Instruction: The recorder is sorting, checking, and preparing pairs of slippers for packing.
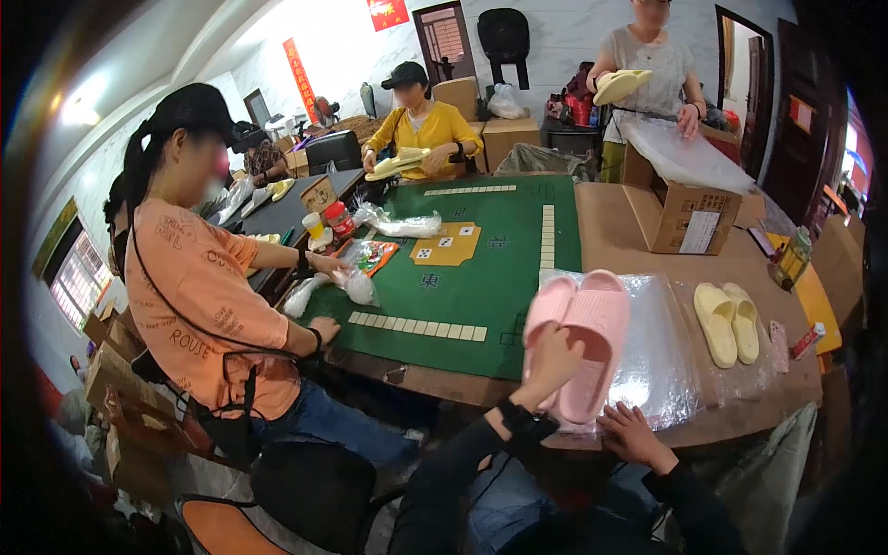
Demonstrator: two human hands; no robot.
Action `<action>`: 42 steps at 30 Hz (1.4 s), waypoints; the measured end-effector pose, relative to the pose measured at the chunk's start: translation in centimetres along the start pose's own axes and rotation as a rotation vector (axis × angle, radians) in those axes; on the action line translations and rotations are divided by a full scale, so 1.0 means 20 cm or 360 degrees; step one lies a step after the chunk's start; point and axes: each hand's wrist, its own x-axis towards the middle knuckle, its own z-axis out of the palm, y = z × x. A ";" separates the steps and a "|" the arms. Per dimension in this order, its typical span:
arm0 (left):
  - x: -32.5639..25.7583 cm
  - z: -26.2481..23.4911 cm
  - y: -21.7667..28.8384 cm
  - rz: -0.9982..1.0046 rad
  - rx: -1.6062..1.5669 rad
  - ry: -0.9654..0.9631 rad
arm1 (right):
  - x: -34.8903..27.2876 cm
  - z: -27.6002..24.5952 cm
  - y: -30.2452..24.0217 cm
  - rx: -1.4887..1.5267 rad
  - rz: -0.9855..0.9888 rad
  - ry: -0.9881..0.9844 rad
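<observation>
A pair of pink slippers [597, 314] stands tilted up over the near table edge, soles down and toes pointing away from me. My left hand [553, 363] grips them at the inner sides where the two meet, its fingers curled. Under and to the right of the pair lies a clear plastic bag [659, 347], flat on the brown tabletop. My right hand [636, 439] rests on the bag's near edge with fingers spread, holding nothing. Further right, a pair of cream slippers [727, 326] lies on another clear plastic sheet.
A green mahjong mat [388, 287] with rows of tiles covers the table's left part. A person in orange [203, 268] sits at left handling plastic bags. Across, a person in yellow [421, 129] and one standing [647, 65] hold cream slippers. A cardboard box [684, 217] stands far right.
</observation>
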 end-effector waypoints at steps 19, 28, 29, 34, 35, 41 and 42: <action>-0.11 0.60 0.15 0.0112 -0.0127 -0.0593 | 0.00 -0.01 -0.04 -0.0154 -0.0069 0.0008; -0.65 0.35 0.10 0.0305 0.0459 -0.0484 | 0.03 -0.27 -0.14 0.0413 0.0233 0.0108; -0.68 0.35 0.05 0.0368 0.0508 -0.0463 | 0.04 -0.32 -0.17 0.0488 0.0408 0.0035; -0.73 0.29 0.03 0.0480 0.0611 -0.0532 | 0.13 -0.43 -0.04 0.0714 0.0363 0.0344; -0.73 0.30 0.03 0.0483 0.0605 -0.0536 | 0.16 -0.43 0.01 0.0650 0.0333 0.0389; -0.76 0.35 -0.01 0.0504 0.0634 -0.0476 | 0.36 -0.40 0.22 0.0441 0.0318 0.0188; -0.78 0.34 -0.03 0.0461 0.0637 -0.0517 | 0.40 -0.38 0.22 0.0506 0.0275 0.0119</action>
